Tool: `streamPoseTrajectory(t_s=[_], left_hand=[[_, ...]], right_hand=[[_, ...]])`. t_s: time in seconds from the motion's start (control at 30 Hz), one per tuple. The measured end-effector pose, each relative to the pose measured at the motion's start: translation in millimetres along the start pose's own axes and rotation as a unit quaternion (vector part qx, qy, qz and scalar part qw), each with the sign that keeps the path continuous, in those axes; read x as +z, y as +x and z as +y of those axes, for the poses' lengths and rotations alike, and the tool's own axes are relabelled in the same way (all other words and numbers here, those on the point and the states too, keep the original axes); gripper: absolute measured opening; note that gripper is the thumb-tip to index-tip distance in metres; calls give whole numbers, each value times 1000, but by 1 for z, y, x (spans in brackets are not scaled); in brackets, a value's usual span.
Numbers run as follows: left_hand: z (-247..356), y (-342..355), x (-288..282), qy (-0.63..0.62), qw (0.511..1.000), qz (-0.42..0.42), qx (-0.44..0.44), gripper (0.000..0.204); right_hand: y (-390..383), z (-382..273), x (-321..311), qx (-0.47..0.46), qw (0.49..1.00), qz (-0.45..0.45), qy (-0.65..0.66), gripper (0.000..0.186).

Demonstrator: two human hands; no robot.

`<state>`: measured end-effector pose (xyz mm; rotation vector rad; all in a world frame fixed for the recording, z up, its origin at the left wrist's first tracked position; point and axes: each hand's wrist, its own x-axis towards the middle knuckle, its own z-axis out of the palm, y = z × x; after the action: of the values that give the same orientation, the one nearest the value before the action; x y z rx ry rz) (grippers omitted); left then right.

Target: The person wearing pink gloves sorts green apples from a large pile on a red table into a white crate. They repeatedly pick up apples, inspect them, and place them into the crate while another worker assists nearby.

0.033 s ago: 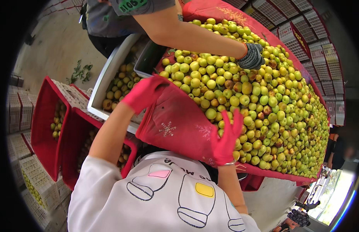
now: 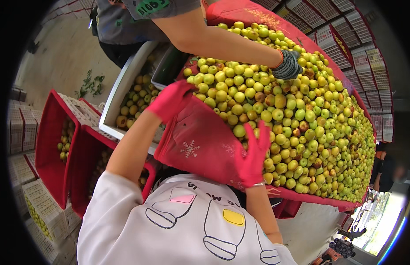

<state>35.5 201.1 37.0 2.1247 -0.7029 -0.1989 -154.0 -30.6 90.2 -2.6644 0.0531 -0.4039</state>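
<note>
My left hand (image 2: pixel 171 101), in a pink glove, is at the fold of the red padded cloth (image 2: pixel 187 134) near the white tray's rim (image 2: pixel 108 112), its fingers curled with what they hold hidden. My right hand (image 2: pixel 251 157), also pink-gloved, has spread fingers over the lower left edge of a heap of small yellow-green, partly brown-blemished fruit (image 2: pixel 302 115). A co-worker's hand (image 2: pixel 288 66) in a dark knit glove reaches into the fruit from the upper left. More fruit (image 2: pixel 141 95) lies in the white tray, beside a dark inner bin (image 2: pixel 167 66).
Red-lined crates (image 2: pixel 52 154) with fruit stand at the left, beside stacked white crates (image 2: pixel 24 132). More crates (image 2: pixel 364 75) are stacked behind the heap. Leaves (image 2: pixel 92 84) lie on the floor at upper left. Other people (image 2: pixel 381 172) are at the far right.
Both my hands have shifted slightly away from my body, my left also to the right and my right also a little to the left. The co-worker's arm has barely moved.
</note>
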Motion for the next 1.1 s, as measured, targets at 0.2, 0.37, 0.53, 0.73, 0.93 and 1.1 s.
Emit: streamPoseTrajectory(t_s=[0.2, 0.37, 0.53, 0.73, 0.93, 1.1], left_hand=[[-44, 119, 61, 74, 989, 131, -8, 27], [-38, 141, 98, 93, 989, 118, -10, 38], [-15, 102, 132, 57, 980, 185, 34, 47], [59, 94, 129, -12, 980, 132, 149, 32], [136, 108, 184, 26, 986, 118, 119, 68], [169, 73, 198, -18, 983, -27, 183, 66]], right_hand=[[-2, 4, 36, 46, 993, -103, -24, 58], [-5, 8, 38, 48, 994, -93, -7, 54], [-6, 11, 40, 60, 995, -83, -7, 51], [-5, 8, 39, 52, 996, -68, -1, 53], [-7, 12, 44, 71, 994, -80, 3, 52], [-14, 31, 68, 16, 993, -97, -65, 50]])
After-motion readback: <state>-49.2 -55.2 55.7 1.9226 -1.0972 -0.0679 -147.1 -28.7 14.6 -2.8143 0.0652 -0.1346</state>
